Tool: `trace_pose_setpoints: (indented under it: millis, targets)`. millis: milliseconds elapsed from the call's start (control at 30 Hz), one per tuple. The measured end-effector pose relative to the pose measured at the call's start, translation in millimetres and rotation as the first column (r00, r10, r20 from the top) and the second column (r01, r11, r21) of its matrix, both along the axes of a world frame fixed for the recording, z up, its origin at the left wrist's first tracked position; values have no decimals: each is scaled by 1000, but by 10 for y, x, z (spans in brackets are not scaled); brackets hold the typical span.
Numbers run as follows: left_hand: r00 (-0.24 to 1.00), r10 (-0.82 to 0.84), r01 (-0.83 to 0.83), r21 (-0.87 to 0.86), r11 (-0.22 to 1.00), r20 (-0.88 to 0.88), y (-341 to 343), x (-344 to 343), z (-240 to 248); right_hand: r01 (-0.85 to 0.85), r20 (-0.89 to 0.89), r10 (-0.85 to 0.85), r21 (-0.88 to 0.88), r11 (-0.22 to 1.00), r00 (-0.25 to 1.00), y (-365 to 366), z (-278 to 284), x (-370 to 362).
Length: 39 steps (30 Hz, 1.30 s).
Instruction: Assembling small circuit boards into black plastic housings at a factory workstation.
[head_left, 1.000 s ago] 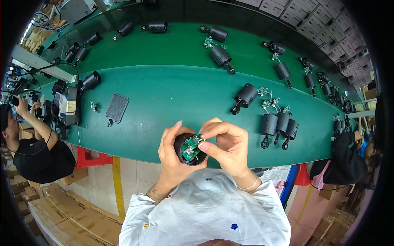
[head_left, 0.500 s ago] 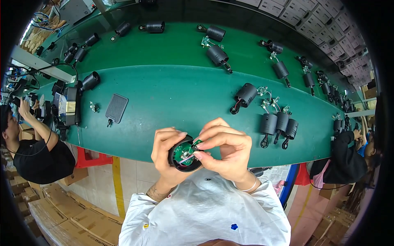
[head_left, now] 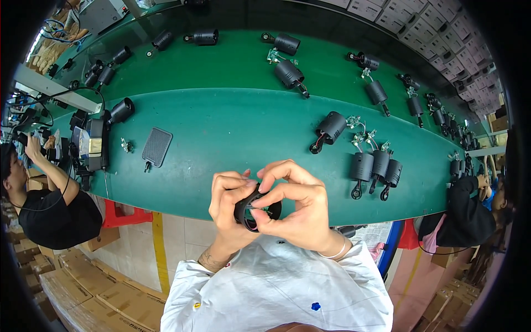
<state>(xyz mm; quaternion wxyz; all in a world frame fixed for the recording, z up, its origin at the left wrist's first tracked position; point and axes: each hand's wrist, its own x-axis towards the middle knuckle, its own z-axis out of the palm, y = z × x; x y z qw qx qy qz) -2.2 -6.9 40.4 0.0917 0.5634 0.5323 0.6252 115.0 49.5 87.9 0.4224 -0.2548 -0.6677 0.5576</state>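
My left hand [head_left: 224, 206] is wrapped round a black cylindrical housing [head_left: 239, 214], its open end tilted up toward me. Over that opening, my right hand [head_left: 298, 207] is curled, with one finger on the rim and the thumb and another finger bent in at the mouth. A little green circuit board shows inside, along with a thin pinkish wire; my fingers cover most of it. Whether the right fingertips pinch a small part too is hidden. Both hands are just above the near edge of the green table [head_left: 221, 138].
To the right lie several black housings [head_left: 362, 165] with small boards wired to them. A dark flat rectangular piece [head_left: 157, 146] and a loose circuit board [head_left: 126, 145] are at left. More housings [head_left: 289, 73] sit on the far green belt [head_left: 238, 66]. People work at both sides.
My right fingers have shifted from pinching the green board to the housing's rim and mouth. The housing has turned, hiding most of the board. Housings on the far belt have slid slightly left.
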Motion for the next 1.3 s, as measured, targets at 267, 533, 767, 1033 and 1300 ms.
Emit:
trace_pose_setpoints:
  millis: [267,533,767,1033,1300]
  targets:
    - [997,64,-62,-43,997,37,-17,34,-60,145,-33,-144,20,989,989,-146,-92,-124]
    - [997,75,-75,25,997,19,29,-1,-218,102,-45,-103,-8,995,994,-145,-178,-127]
    - [974,166,-156,74,985,-151,45,-29,-149,57,15,-56,-42,998,998,-113,-162,-57]
    - [917,221,-206,82,975,-333,6,-60,-171,38,-159,-98,-342,939,982,-153,-239,-65]
    - [916,232,-223,65,973,-327,21,-35,-161,-327,-473,-8,-622,711,881,-129,-372,-143]
